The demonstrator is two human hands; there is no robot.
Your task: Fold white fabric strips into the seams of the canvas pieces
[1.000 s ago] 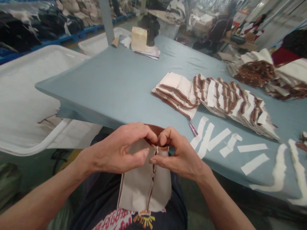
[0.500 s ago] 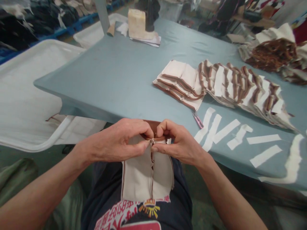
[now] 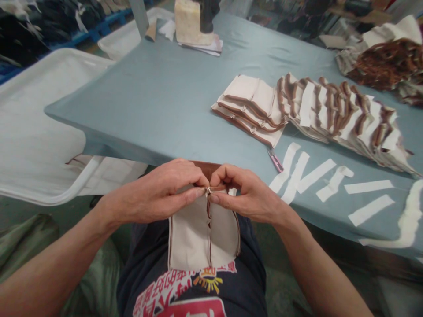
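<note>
A cream fabric piece with brown edging and a brown seam down its middle hangs over my lap. My left hand pinches its top edge at the seam between thumb and fingers. Right beside it, my right hand pinches the same edge, and the two thumbs almost meet. A brown part of the piece shows behind my fingertips. Small snippers with a purple handle lie on the blue table, beyond my right hand.
Stacked cream and brown pieces continue in a long row to the right. White strips lie near the table's front edge. A bundle is at back right, a cream block at the back, a white cart at left.
The view has shifted slightly, so the table items appear a little higher. My hands keep their pinch on the fabric, with the fingertips at the seam slightly closer together.
</note>
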